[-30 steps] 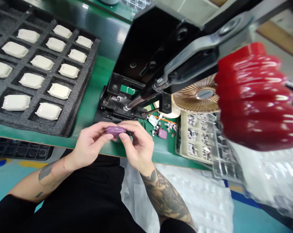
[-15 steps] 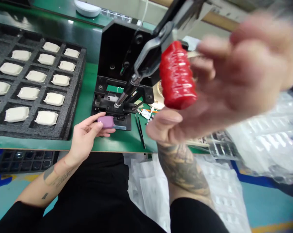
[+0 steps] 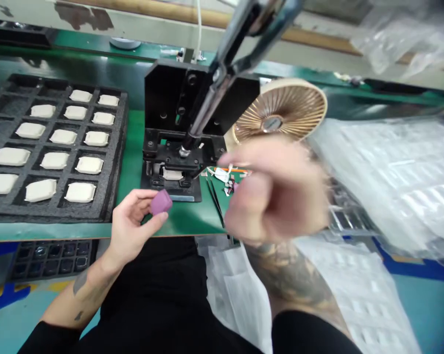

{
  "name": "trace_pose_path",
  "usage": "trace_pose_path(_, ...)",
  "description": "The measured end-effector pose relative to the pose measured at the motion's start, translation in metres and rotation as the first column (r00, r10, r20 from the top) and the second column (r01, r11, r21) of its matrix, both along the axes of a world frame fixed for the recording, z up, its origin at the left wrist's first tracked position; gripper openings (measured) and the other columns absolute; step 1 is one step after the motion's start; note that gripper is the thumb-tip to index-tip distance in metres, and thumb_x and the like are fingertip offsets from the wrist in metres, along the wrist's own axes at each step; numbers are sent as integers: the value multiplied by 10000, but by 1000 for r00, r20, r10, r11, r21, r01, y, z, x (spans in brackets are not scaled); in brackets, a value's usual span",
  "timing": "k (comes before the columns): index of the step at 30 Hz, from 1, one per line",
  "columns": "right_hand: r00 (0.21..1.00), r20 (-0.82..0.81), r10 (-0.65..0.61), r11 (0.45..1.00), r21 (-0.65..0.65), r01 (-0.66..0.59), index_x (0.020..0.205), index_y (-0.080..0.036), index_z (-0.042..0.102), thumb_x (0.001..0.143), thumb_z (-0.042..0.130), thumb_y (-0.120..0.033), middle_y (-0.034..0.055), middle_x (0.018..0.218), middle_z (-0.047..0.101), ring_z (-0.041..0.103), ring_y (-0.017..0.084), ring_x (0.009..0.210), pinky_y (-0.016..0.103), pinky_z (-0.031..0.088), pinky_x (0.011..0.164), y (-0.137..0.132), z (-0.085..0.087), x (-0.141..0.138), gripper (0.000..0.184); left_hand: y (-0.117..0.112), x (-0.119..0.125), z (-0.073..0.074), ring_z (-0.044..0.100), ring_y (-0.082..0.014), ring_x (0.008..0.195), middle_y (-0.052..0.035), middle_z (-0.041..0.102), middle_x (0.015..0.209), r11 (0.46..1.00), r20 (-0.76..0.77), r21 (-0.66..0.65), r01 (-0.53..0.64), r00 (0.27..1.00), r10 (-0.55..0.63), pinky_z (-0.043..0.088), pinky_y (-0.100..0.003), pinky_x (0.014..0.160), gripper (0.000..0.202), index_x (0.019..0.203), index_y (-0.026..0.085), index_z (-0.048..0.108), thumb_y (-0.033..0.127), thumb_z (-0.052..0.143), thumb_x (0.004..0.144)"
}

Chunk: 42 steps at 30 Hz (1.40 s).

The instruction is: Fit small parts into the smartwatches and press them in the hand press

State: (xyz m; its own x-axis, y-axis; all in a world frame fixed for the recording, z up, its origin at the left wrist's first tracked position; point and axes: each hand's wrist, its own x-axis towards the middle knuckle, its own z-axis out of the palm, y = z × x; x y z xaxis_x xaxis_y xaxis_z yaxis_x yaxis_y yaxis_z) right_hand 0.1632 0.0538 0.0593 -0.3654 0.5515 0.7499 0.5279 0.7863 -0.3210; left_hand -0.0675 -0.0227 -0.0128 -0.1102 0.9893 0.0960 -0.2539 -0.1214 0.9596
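The left hand [image 3: 131,223] pinches a mauve case [image 3: 161,202], with the black press [image 3: 170,157] just beyond it. The right hand [image 3: 275,194] is blurred, its grip unclear.

I can count fourteen cream moulded pieces [image 3: 63,136] in one grey foam tray [image 3: 121,147], which makes four rows of three and one row of two. There is one purple case [image 3: 161,202], one left hand [image 3: 131,228] and one right hand [image 3: 273,191]. Also I see one black hand press [image 3: 170,108], one round ribbed gold disc [image 3: 281,110] and one pair of black tweezers [image 3: 214,204].
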Motion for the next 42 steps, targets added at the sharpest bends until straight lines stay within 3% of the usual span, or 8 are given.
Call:
trace_pose_path(6,904,412,117,988,-142,-63,1676,-130,539,1069,499,-64,226,1584,688,672,386,1521,660,638,1242,4,-58,-19,612,-1,-7,8,763,-177,972,-79,815,1150,942,-440,332,-49,875,201,654,-274,857,398,1306,195,805,149,910,925)
trace_pose_path(10,862,491,122,981,-193,-29,1711,-95,504,1045,477,-54,268,1529,701,673,446,1497,720,628,1205,33,-81,-27,668,10,-10,11,787,-217,1048,-133,802,1265,902,-544,430,-20,792,277,691,-324,881,373,1367,178,755,187,829,1002)
trace_pose_path(14,925,361,117,975,-218,-38,1695,-153,539,1120,516,-114,241,1533,705,707,395,1448,643,654,1191,23,-71,-19,577,6,-10,11,817,-271,1134,-187,765,1323,879,-728,476,-28,549,411,711,-400,974,367,1459,124,693,249,714,1115)
trace_pose_path(17,955,264,136,980,-180,-90,1735,-203,517,1110,590,-88,203,1540,701,721,326,1430,520,669,1195,-2,-58,-2,640,12,0,15,859,-238,989,-162,787,1381,891,-851,452,25,312,423,703,-343,799,339,1484,132,678,209,607,1161)
trace_pose_path(23,972,188,141,989,-75,-128,1774,-230,498,1066,647,-37,166,1468,755,758,291,1356,448,693,1134,-17,-44,20,749,58,27,43,850,-248,798,-126,836,1236,959,-991,128,254,-12,135,633,-372,596,288,1283,146,776,164,515,1163)
trace_pose_path(30,973,168,157,984,-112,-140,1790,-221,467,1044,654,-14,196,1509,734,746,312,1395,481,691,1153,-17,-49,25,797,54,25,39,874,-257,916,-198,800,1430,977,-992,65,202,-90,85,617,-332,665,359,1461,141,726,153,560,1143)
trace_pose_path(36,962,173,212,969,-165,-184,1780,-218,459,1066,628,-46,208,1480,744,755,323,1380,509,696,1119,-26,-53,18,753,61,28,36,861,-292,844,-117,853,1084,979,-992,73,188,-85,90,539,-342,607,253,1280,185,813,162,604,1139)
trace_pose_path(42,951,185,246,964,-145,-221,1706,-188,520,1078,630,-70,202,1453,770,763,319,1380,507,700,1091,-30,-53,14,649,58,35,39,845,-277,810,-160,842,1332,985,-990,45,169,-122,66,512,-351,581,399,1469,196,771,141,637,1098)
